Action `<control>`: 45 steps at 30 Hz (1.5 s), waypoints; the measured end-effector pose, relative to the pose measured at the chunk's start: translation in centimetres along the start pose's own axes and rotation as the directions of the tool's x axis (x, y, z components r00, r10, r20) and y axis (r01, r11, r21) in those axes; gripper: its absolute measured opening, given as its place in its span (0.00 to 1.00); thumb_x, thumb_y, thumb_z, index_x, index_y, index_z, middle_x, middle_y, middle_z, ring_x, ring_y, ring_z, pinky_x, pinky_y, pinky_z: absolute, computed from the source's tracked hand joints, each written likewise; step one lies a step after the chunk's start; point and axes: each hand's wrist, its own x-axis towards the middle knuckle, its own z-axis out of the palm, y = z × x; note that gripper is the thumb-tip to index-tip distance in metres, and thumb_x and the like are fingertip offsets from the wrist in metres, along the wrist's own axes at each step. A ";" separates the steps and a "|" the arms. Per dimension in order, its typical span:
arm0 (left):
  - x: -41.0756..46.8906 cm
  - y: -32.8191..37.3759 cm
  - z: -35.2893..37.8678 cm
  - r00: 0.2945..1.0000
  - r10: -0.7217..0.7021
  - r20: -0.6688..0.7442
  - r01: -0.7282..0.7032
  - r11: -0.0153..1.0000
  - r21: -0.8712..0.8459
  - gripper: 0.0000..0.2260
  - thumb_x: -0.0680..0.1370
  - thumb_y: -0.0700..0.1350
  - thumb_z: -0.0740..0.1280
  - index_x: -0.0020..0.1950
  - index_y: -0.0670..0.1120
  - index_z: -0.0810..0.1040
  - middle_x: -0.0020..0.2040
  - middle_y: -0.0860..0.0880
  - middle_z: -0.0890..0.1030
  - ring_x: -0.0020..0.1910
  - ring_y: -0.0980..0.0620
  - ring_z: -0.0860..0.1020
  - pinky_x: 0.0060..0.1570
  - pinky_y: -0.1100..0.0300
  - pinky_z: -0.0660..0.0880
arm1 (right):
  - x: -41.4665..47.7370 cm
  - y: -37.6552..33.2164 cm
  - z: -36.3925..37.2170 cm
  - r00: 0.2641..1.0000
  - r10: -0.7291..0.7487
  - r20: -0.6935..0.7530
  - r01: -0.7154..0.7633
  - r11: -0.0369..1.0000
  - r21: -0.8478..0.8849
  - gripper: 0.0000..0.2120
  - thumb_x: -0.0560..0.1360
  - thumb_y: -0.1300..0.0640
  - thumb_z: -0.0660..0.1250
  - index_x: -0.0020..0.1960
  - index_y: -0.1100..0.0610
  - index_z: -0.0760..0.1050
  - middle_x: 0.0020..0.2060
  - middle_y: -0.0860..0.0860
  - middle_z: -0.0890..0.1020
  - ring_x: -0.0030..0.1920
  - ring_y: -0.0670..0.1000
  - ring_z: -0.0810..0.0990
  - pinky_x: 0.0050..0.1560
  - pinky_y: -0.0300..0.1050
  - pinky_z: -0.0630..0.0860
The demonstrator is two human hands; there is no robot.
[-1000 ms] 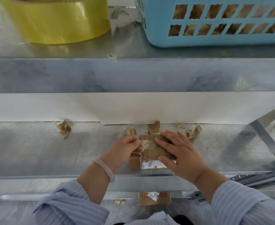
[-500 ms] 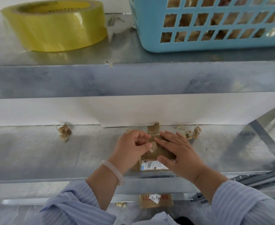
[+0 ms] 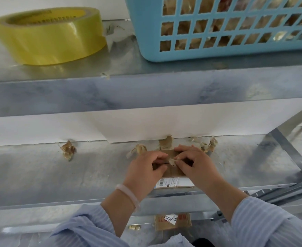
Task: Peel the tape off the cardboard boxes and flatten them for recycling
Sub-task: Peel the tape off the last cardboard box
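A small brown cardboard box [image 3: 173,172] with a white shipping label [image 3: 175,182] lies on the lower metal shelf [image 3: 39,175] near its front edge. My left hand [image 3: 146,168] grips the box's left side, fingers curled over its top. My right hand [image 3: 194,164] rests on the right side and pinches a loose scrap of tape [image 3: 172,160] at the box's top seam. Both hands hide most of the box's top.
Crumpled tape scraps [image 3: 68,149] lie along the back of the lower shelf. A yellow tape roll [image 3: 47,36] and a blue plastic basket [image 3: 226,27] holding brown material stand on the upper shelf. Another cardboard piece [image 3: 172,221] lies below. A metal brace [image 3: 289,152] slants at right.
My right hand has curled from lying flat to pinching the tape scrap. My left hand shifted from the tape to gripping the box's left side. The view tilted up slightly.
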 end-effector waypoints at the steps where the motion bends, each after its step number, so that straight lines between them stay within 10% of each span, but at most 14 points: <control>1: 0.0 -0.1 0.0 1.000 0.020 0.007 -0.020 0.999 0.044 0.13 0.74 0.45 0.72 0.58 0.56 0.79 0.51 0.61 0.80 0.50 0.66 0.77 0.54 0.63 0.76 | -0.1 0.0 0.0 1.000 0.007 -0.026 -0.007 1.000 0.018 0.06 0.74 0.59 0.71 0.41 0.47 0.80 0.51 0.32 0.78 0.54 0.30 0.72 0.60 0.35 0.68; 5: -0.1 -0.3 0.2 0.992 0.119 0.045 -0.126 0.970 0.207 0.15 0.77 0.46 0.68 0.63 0.54 0.78 0.57 0.60 0.76 0.53 0.64 0.72 0.57 0.72 0.68 | 0.1 -0.6 -1.2 0.958 0.216 -0.191 -0.170 0.958 0.230 0.05 0.77 0.56 0.67 0.43 0.48 0.77 0.40 0.41 0.83 0.41 0.38 0.79 0.38 0.29 0.72; 10: -0.2 -0.6 1.0 0.984 0.160 0.073 -0.175 0.928 0.327 0.16 0.79 0.45 0.63 0.67 0.53 0.75 0.57 0.56 0.73 0.55 0.57 0.72 0.57 0.56 0.74 | 0.1 0.7 -3.7 0.894 0.291 -0.341 -0.257 0.956 0.141 0.04 0.74 0.57 0.67 0.42 0.49 0.78 0.35 0.45 0.82 0.39 0.47 0.80 0.36 0.36 0.71; 20: 0.2 0.8 2.3 0.983 0.161 0.083 -0.177 0.750 0.638 0.21 0.75 0.49 0.60 0.68 0.60 0.72 0.57 0.53 0.70 0.55 0.51 0.71 0.60 0.51 0.66 | -1.7 1.8 -2.8 0.958 -0.232 -0.168 0.138 0.888 -0.438 0.09 0.72 0.58 0.72 0.53 0.54 0.83 0.46 0.50 0.83 0.48 0.54 0.82 0.46 0.49 0.80; 25: 0.5 0.1 3.3 0.953 0.303 0.002 -0.248 0.777 0.578 0.18 0.72 0.49 0.57 0.56 0.52 0.81 0.61 0.52 0.77 0.62 0.49 0.74 0.67 0.48 0.64 | -2.4 0.9 -2.9 1.000 -0.026 0.006 0.026 0.931 -0.365 0.27 0.75 0.37 0.53 0.66 0.48 0.76 0.56 0.45 0.74 0.57 0.47 0.74 0.55 0.48 0.76; 32: 0.6 -0.4 3.6 0.947 0.320 0.037 -0.276 0.747 0.605 0.20 0.80 0.54 0.54 0.67 0.52 0.75 0.63 0.54 0.75 0.63 0.51 0.73 0.65 0.48 0.69 | -1.4 0.2 -3.7 0.993 0.113 -0.042 -0.120 0.954 -0.276 0.05 0.74 0.55 0.69 0.50 0.50 0.80 0.48 0.45 0.76 0.45 0.46 0.78 0.52 0.44 0.77; 40: 0.8 -0.3 3.5 0.949 0.312 0.040 -0.268 0.734 0.624 0.20 0.79 0.54 0.53 0.66 0.52 0.76 0.62 0.55 0.75 0.62 0.52 0.73 0.65 0.48 0.69 | -2.3 1.0 -3.0 0.909 0.333 -0.251 -0.303 0.941 0.150 0.08 0.71 0.59 0.73 0.44 0.47 0.78 0.37 0.43 0.81 0.38 0.43 0.79 0.33 0.28 0.72; 45: 0.9 -0.3 3.4 0.950 0.309 0.037 -0.262 0.729 0.633 0.20 0.79 0.54 0.53 0.66 0.52 0.76 0.62 0.54 0.76 0.61 0.51 0.74 0.64 0.47 0.70 | -3.5 2.2 -3.2 0.972 0.089 -0.216 -0.094 0.995 -0.015 0.06 0.75 0.57 0.70 0.51 0.49 0.83 0.42 0.40 0.82 0.42 0.37 0.79 0.47 0.31 0.76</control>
